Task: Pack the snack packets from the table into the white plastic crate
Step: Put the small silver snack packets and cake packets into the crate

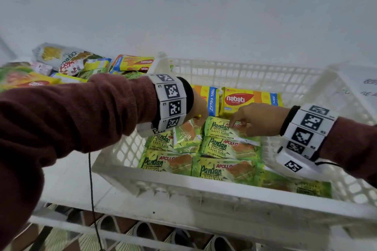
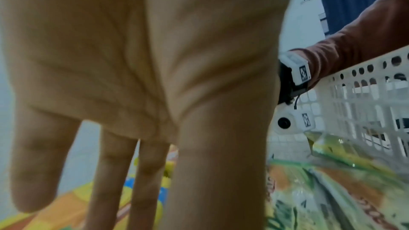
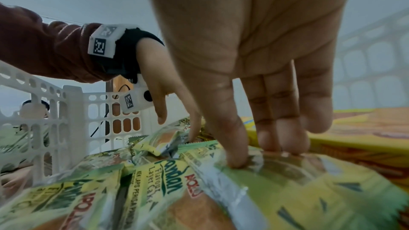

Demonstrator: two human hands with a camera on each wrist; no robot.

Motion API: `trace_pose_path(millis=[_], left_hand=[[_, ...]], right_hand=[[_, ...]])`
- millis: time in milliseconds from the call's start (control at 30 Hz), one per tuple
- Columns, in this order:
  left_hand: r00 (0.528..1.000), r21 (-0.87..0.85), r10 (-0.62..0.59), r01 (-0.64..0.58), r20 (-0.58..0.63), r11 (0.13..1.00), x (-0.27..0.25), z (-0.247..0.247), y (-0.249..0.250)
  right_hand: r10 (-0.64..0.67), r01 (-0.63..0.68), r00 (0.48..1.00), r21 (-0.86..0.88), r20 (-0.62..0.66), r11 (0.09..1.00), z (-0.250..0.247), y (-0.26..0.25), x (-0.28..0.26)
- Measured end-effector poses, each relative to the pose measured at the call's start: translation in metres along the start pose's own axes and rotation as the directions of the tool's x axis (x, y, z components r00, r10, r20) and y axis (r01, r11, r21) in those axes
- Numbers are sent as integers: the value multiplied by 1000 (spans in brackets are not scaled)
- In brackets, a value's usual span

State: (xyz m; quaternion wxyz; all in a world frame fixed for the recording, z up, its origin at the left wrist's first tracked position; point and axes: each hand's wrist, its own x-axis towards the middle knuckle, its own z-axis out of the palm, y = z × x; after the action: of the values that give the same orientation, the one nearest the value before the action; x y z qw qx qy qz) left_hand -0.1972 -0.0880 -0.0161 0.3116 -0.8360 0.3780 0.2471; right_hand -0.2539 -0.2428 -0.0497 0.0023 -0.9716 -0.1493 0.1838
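The white plastic crate [image 1: 204, 195] holds several green Pandan layer cake packets [image 1: 222, 169] and yellow Nabati wafer packets [image 1: 238, 100] along its far side. My left hand [image 1: 201, 117] reaches down into the crate with straight fingers [image 2: 146, 172], and its tips touch a tilted green packet [image 1: 186, 136] that stands on edge among the flat ones. My right hand [image 1: 238, 120] comes in from the right. Its straight fingertips [image 3: 236, 160] press on the top of a flat Pandan packet [image 3: 287, 190]. Neither hand grips anything.
More snack packets [image 1: 130, 63] lie heaped on the white table [image 1: 69, 179] left of the crate. A sheet of paper [image 1: 365, 83] lies at the far right. A white wall stands close behind. A thin black cable [image 1: 91, 189] hangs from my left arm.
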Motion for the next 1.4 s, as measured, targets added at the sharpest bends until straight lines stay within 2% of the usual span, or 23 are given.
trace_pose_path(millis=[67,167,267,333,400,467,500,567,600,667,700,733,800,900,967,1000,1133,1233,1400], left_hand=[[998,16,12,-13,62,1000,5,3,5],[999,11,-43,43,24,999,5,5,8],[996,-9,-71,71,60,997,0,-1,2],[995,62,-53,48,90,997,3,-2,-1],[997,212,-12,-4,76,977,5,0,-1],[996,438,43,-70,72,896,6,1,-2],[997,470,46,-71,65,880,7,0,-1],[997,404,72,-76,25,911,0,-5,1],[999,368,42,-32,-19,929,2,-4,0],[993,165,-71,85,-94,983,-1,-7,1],[985,75,-85,97,-148,992,-4,-9,5],[977,-21,-55,52,-208,998,-4,-14,12],[960,-138,100,-140,-262,981,-2,-20,29],[900,-207,340,-401,-274,892,3,-23,62],[871,-184,424,-472,-250,862,9,-20,78],[865,-163,443,-484,-234,859,13,-18,83],[860,-116,471,-497,-194,860,21,-7,94],[848,-131,499,-523,-176,842,24,-2,95],[830,-237,497,-551,-254,800,26,3,88]], right_hand=[[0,0,1000,-2,7,1000,0,1,0],[15,-15,1000,10,20,1000,1,3,0],[17,-18,999,20,44,1000,0,6,-1],[16,-18,999,24,51,1000,0,6,-1],[16,-18,998,25,59,1000,-1,6,-1],[17,-18,998,19,64,1000,-2,5,0],[13,-15,997,20,72,1000,-3,4,0],[1,-5,997,44,81,999,-8,4,-3],[1,-7,997,68,83,998,-13,5,-6],[25,-34,995,84,98,996,-24,8,-14],[46,-52,991,48,122,997,-29,10,-17],[68,-69,984,4,164,998,-33,11,-21],[108,-92,945,-66,309,994,-33,12,-27],[135,-67,825,-142,549,988,-12,10,-32],[143,-39,744,-171,653,985,7,6,-34],[140,-31,724,-172,675,985,16,7,-34],[76,-20,773,-97,630,995,24,15,-37],[103,-47,821,-114,562,992,19,22,-42],[119,-118,852,-35,510,992,3,37,-49]])
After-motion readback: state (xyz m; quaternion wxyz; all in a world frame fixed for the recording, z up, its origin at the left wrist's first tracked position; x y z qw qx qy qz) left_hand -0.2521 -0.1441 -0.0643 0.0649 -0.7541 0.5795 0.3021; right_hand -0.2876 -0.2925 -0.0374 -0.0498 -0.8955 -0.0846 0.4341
